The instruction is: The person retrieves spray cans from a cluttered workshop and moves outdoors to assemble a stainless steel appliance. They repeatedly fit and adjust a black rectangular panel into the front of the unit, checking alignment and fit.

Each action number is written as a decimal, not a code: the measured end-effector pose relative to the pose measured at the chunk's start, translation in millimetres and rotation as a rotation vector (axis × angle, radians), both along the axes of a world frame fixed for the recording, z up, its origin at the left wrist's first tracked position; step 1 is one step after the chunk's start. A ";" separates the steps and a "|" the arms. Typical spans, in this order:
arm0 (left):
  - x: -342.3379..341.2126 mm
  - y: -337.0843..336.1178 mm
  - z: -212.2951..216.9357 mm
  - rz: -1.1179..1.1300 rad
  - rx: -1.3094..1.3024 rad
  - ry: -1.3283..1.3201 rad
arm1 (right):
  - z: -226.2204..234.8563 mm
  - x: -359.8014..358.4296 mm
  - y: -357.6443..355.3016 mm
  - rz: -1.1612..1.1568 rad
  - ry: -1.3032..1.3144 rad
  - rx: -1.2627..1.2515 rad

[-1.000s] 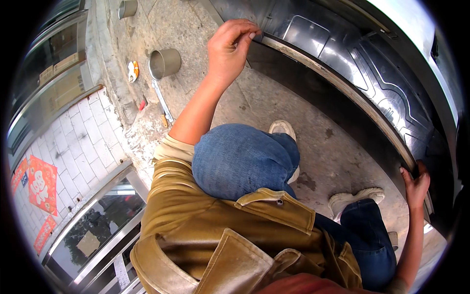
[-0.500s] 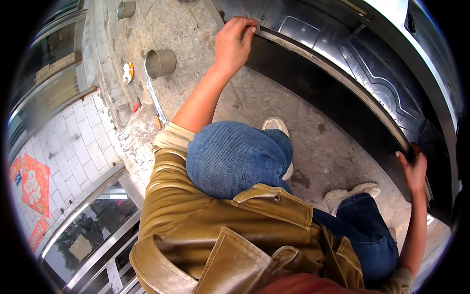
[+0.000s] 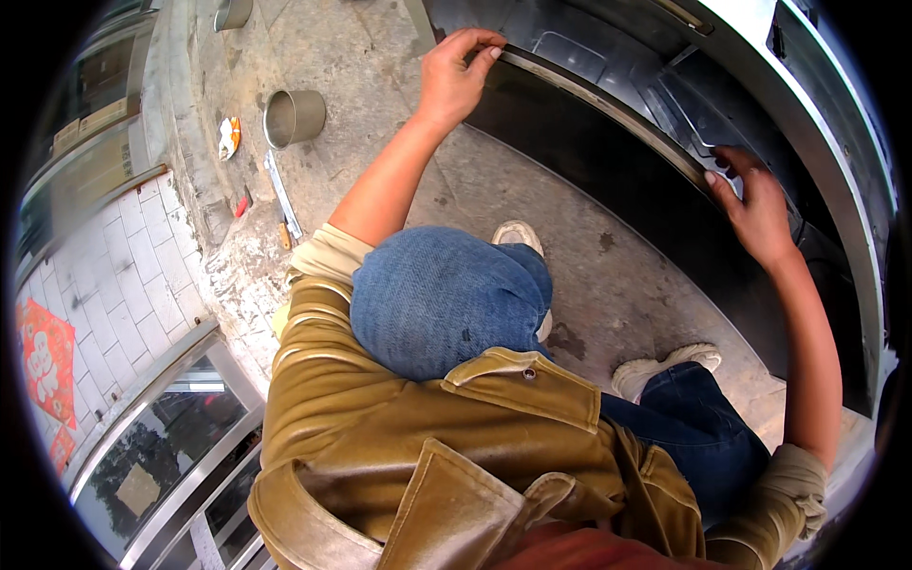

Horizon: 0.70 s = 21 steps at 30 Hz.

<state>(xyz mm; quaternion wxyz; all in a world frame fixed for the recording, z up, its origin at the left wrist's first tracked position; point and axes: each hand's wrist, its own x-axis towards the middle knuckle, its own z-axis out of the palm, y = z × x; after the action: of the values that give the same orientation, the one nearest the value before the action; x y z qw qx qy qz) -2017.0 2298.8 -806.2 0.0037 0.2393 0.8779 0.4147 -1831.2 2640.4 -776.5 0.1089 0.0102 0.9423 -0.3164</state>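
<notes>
My left hand pinches the near end of a narrow grey edge strip with thumb and fingertips. The strip runs along the top of a long dark panel, which looks curved in this wide view. Farther right along the same strip is my right hand. Its thumb lies by the strip and its fingers curl over the far side, with a gap between them. I cannot make out anything held there. Behind the strip lies a shiny dark metal interior with pressed lines.
A grey-brown bucket lies on the stained concrete floor, and another bucket is farther off. Nearby are a long metal tool, a red-handled item and a crumpled orange-white packet. My shoes are close to the panel.
My right hand has moved from the panel's right end leftward and farther away along the strip. My left hand stays at its end. The view has shifted slightly.
</notes>
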 end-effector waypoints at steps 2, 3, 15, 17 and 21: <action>1.1 -5.1 2.1 0.011 0.007 -0.009 | 1.6 -53.2 -50.9 0.050 0.171 -0.112; 0.0 -2.6 2.1 0.006 0.014 -0.011 | -3.9 -75.1 -71.4 0.053 0.326 -0.125; -1.4 -0.8 -6.6 -0.019 0.074 0.108 | -50.5 -166.4 -162.4 0.059 0.147 -0.517; -2.9 0.5 -9.0 -0.025 0.072 0.165 | -53.8 -167.7 -164.0 0.077 0.167 -0.488; -6.5 -1.3 -17.6 -0.031 0.065 0.211 | -53.0 -169.8 -168.8 0.030 0.138 -0.424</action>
<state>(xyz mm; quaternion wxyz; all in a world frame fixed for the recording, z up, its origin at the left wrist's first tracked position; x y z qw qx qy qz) -2023.5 2297.5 -823.8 -0.0903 0.2951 0.8558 0.4153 -2001.1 2471.5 -829.5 0.0488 -0.0486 0.8599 -0.5058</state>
